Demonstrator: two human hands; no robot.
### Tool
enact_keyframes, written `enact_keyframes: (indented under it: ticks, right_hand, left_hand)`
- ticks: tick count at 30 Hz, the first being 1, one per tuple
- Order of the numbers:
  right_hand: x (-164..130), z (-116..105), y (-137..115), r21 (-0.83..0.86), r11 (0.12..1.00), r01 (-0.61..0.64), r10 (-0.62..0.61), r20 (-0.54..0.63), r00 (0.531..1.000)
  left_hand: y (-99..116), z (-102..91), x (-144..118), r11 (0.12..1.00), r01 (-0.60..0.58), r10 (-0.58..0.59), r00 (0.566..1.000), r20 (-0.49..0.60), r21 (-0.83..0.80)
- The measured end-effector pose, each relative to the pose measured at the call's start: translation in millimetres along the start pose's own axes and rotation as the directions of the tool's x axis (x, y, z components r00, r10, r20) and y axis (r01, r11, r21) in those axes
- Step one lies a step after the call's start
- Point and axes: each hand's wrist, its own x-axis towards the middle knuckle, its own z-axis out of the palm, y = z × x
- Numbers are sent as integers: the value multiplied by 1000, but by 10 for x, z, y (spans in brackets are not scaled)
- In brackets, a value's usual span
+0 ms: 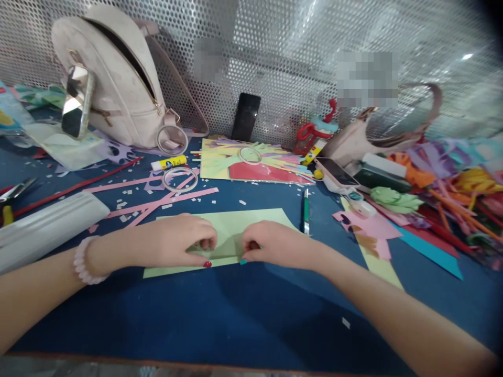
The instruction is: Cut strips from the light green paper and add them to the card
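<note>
At a dark blue bench, your left hand and right hand work at a pale green sheet, which lies directly in front of you near the middle of the surface; the fingers of both hands are curled inward and closed with the thumbs on the sheet's near edge, a short gap between the 2 hands; your left thumb shows a red nail, your right a teal 1; a beaded bracelet circles your left wrist.

Just beyond the sheet's right side lies a green tool, pointing away from you; to the left, pink strips cross each other amid scattered white scraps, near a yellow glue stick; a white bundle lies beside your left forearm, scissors at its far side.

Farther back, thin pastel strips spread over a yellow sheet and a red sheet; behind them a black phone leans against a perforated metal wall; a pale backpack stands at the left, its top unzipped.
</note>
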Motion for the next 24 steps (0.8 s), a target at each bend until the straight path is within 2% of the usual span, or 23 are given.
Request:
enact_keyframes:
  ticks: [3, 8, 14, 20, 24]
  right_hand:
    - [40, -26, -81, -89, 996, -27, 30, 27, 999]
    - [-8, -91, -45, -245, 952, -184, 198, 36, 979]
    - [-229, -81, 192, -303, 905, -300, 306, -26, 952]
    - [-488, -99, 455, -363, 860, -359, 360, -66, 930]
    - [-613, -106, 661, -368, 819, -441, 437, -98, 894]
  left_hand:
    - [-41, 21, 23, 999, -13, 14, 999, 36, -32]
    - [-53, -2, 35, 997, -58, 60, 996, 63, -44]
    - [-64, -2, 39, 998, -56, 59, 994, 89, -36]
    - [-69, -3, 38, 999, -36, 39, 994, 97, -30]
    - [-81, -1, 47, 999, -33, 36, 994, 102, -31]
